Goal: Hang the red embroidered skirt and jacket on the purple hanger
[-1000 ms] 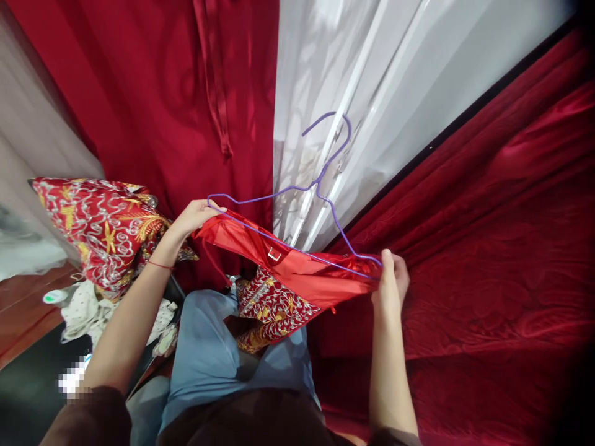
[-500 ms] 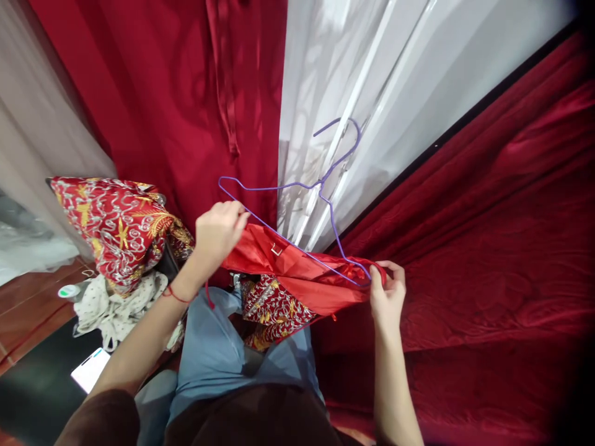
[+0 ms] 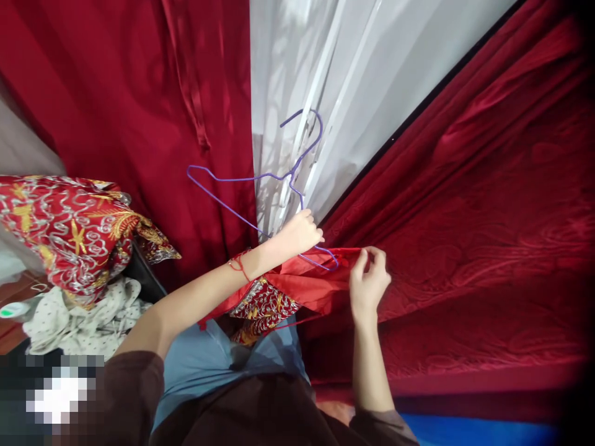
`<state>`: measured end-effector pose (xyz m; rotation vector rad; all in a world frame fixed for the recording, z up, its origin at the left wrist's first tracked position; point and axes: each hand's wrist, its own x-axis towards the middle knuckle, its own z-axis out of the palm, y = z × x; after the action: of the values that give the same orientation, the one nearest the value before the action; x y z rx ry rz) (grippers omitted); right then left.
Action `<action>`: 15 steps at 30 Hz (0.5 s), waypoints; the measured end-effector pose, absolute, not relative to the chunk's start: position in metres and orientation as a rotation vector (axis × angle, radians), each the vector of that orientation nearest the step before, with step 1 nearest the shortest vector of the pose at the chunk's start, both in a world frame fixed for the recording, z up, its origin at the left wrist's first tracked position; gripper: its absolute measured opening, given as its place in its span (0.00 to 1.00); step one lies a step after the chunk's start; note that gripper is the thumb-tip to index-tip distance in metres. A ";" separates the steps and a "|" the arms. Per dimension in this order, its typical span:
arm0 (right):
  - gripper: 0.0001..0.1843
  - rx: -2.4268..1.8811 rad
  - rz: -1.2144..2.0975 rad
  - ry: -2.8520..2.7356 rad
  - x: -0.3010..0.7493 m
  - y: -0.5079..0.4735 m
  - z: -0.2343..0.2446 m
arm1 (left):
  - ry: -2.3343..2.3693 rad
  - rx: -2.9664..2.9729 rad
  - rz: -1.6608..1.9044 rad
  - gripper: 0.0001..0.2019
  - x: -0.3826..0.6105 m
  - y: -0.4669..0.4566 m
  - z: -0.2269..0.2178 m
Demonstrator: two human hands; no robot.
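The left hand (image 3: 300, 233) is clamped on the purple wire hanger (image 3: 294, 168), whose hook rises toward twelve o'clock. At that hand's four o'clock, the right hand (image 3: 370, 280) pinches the edge of the red garment (image 3: 320, 288), gathered around the hanger's six o'clock.

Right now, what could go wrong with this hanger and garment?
1. The left end of the purple hanger is bare of cloth, so the red garment might slip off that side.
2. The right hand pinches the garment by its edge; that small grip could slip, and the cloth might drop toward the lap.
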<state>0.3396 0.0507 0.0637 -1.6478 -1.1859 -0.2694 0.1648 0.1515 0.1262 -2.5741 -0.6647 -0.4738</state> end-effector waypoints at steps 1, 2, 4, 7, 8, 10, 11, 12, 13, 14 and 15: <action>0.13 -1.646 -0.228 -1.187 0.336 0.050 0.069 | -0.714 -2.564 -0.463 0.12 0.167 0.149 0.126; 0.12 -1.633 -0.178 -1.194 0.331 0.050 0.074 | -0.757 -2.557 -0.450 0.11 0.169 0.147 0.126; 0.11 -1.554 -0.080 -1.211 0.320 0.053 0.086 | -0.822 -2.551 -0.421 0.12 0.173 0.143 0.126; 0.09 -1.344 0.011 -1.225 0.298 0.064 0.105 | -0.873 -2.562 -0.360 0.12 0.177 0.138 0.129; 0.09 -1.274 0.028 -1.222 0.290 0.068 0.111 | -0.883 -2.561 -0.350 0.11 0.178 0.136 0.130; 0.09 -1.158 0.059 -1.204 0.278 0.077 0.121 | -0.894 -2.554 -0.345 0.10 0.178 0.136 0.131; 0.08 -1.120 0.089 -1.192 0.275 0.080 0.123 | -0.900 -2.546 -0.351 0.10 0.177 0.136 0.130; 0.09 -1.098 0.136 -1.180 0.273 0.082 0.124 | -0.910 -2.534 -0.361 0.10 0.177 0.136 0.129; 0.09 -1.088 0.207 -1.174 0.273 0.084 0.121 | -0.918 -2.521 -0.374 0.10 0.176 0.136 0.128; 0.09 -1.080 0.306 -1.176 0.275 0.084 0.117 | -0.927 -2.505 -0.388 0.11 0.175 0.136 0.127; 0.10 -1.067 0.430 -1.188 0.277 0.083 0.110 | -0.938 -2.488 -0.403 0.13 0.174 0.136 0.126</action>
<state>0.2775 0.0827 0.1097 -1.0675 -1.1879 0.4298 0.1740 0.1360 0.1259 -2.4876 -0.9379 -0.4034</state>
